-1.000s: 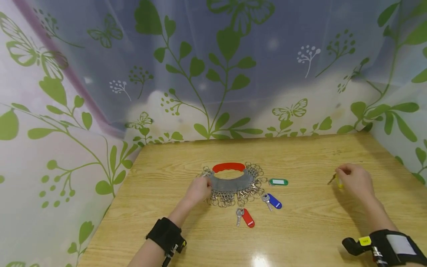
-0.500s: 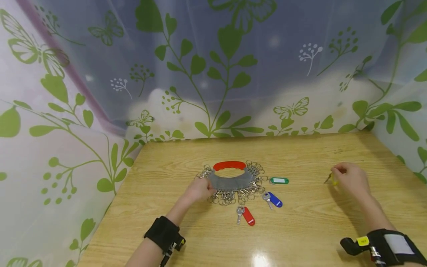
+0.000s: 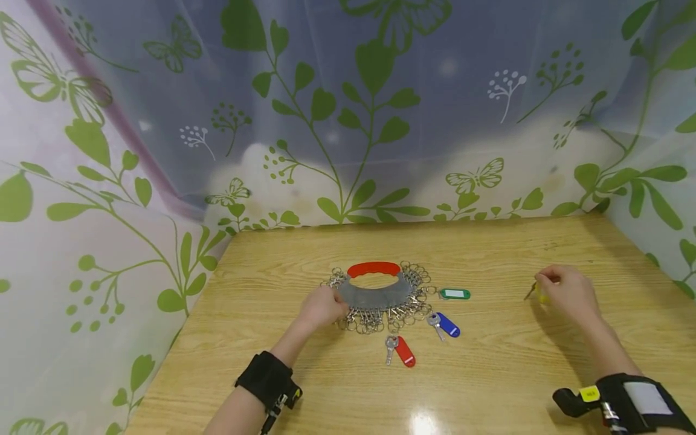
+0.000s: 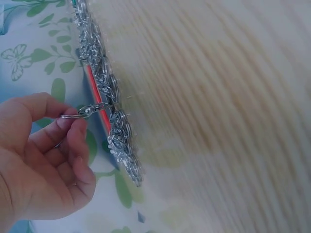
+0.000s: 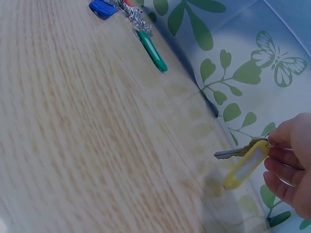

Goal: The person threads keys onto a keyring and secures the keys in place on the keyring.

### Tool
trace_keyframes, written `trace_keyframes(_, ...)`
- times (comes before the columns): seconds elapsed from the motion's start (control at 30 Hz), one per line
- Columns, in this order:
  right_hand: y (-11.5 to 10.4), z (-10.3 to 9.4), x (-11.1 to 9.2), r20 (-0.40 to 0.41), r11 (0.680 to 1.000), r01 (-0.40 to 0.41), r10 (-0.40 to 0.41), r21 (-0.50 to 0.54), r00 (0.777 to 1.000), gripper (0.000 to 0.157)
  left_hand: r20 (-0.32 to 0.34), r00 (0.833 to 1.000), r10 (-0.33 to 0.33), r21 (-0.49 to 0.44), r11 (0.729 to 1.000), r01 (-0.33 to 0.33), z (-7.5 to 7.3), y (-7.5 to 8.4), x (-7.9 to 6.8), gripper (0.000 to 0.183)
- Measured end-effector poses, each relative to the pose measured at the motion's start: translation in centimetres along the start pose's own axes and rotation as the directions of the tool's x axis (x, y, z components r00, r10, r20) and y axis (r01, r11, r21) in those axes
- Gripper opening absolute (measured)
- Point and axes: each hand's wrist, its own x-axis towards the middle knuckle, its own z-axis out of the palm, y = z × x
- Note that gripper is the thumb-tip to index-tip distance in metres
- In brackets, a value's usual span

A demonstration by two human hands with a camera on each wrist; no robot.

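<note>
A grey plate-shaped key holder [image 3: 375, 298] with a red handle [image 3: 374, 268] lies on the table, fringed with many metal clips and split rings. At its left side my left hand [image 3: 322, 307] pinches one split ring [image 4: 73, 116], pulled out from its clip between thumb and forefinger. Off to the right, above the table, my right hand [image 3: 571, 293] pinches the ring of a key [image 5: 238, 151] with a yellow key tag [image 5: 248, 166]; both hang from the fingertips. A green key tag [image 3: 455, 294] lies just right of the holder, its key mostly hidden.
In front of the holder lie a key with a blue tag [image 3: 448, 325] and a key with a red tag [image 3: 405, 351]. The wooden table [image 3: 478, 393] meets a leaf-patterned curtain [image 3: 413, 151] at the back and sides.
My right hand has moved a little left with the key and yellow tag. My left hand stays at the holder's left side, having shifted only slightly.
</note>
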Motion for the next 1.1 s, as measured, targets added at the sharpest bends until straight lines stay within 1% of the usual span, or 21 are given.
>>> trace_keyframes(0.17,-0.4,0.2,0.1,-0.036,0.999,0.035,-0.035,0.007,0.999,0.023,-0.029,1.0,-0.007,0.035,0.999,0.008,-0.1,0.0,0.0,0.046)
trace_keyframes(0.37,-1.0,0.4,0.1,-0.044,0.999,0.043,-0.043,0.006,0.998,0.021,-0.058,0.998,-0.006,0.043,0.999,0.008,-0.3,-0.1,0.0,0.048)
trace_keyframes(0.43,-1.0,0.4,0.2,-0.048,0.999,0.051,-0.051,-0.002,0.998,0.021,-0.067,0.998,0.001,0.036,0.999,0.001,-0.4,-0.2,0.1,0.049)
trace_keyframes(0.57,-1.0,0.5,0.2,-0.053,0.998,0.067,-0.067,-0.005,0.996,0.019,-0.068,0.997,0.041,0.013,0.999,-0.04,-0.4,-0.5,0.4,0.049)
trace_keyframes(0.63,-1.0,0.5,0.1,-0.05,0.997,0.075,-0.075,-0.006,0.996,0.018,-0.057,0.996,0.067,-0.002,0.998,-0.068,-0.2,-0.6,0.5,0.043)
trace_keyframes(0.77,-1.0,0.7,0.0,-0.043,0.997,0.081,-0.081,-0.005,0.996,0.018,-0.045,0.991,0.126,-0.013,0.992,-0.127,0.0,-0.4,0.7,0.02)
trace_keyframes(0.83,-1.0,0.8,0.0,-0.04,0.997,0.082,-0.082,-0.002,0.996,0.018,-0.048,0.987,0.155,-0.022,0.988,-0.156,0.2,-0.3,0.7,0.013)
trace_keyframes(0.97,-1.0,1.0,-0.1,-0.041,0.996,0.085,-0.085,0.012,0.996,0.018,-0.039,0.988,0.152,-0.138,0.978,-0.156,0.5,-0.2,0.8,0.017)
trace_keyframes(1.03,-1.2,1.1,-0.1,-0.037,0.997,0.075,-0.074,0.016,0.997,0.019,-0.026,0.991,0.134,-0.21,0.968,-0.136,0.6,-0.1,0.8,0.02)
trace_keyframes(1.1,-1.3,1.0,-0.2,-0.03,0.998,0.057,-0.057,0.029,0.998,0.022,0.006,0.994,0.108,-0.275,0.956,-0.103,0.6,0.0,0.7,0.023)
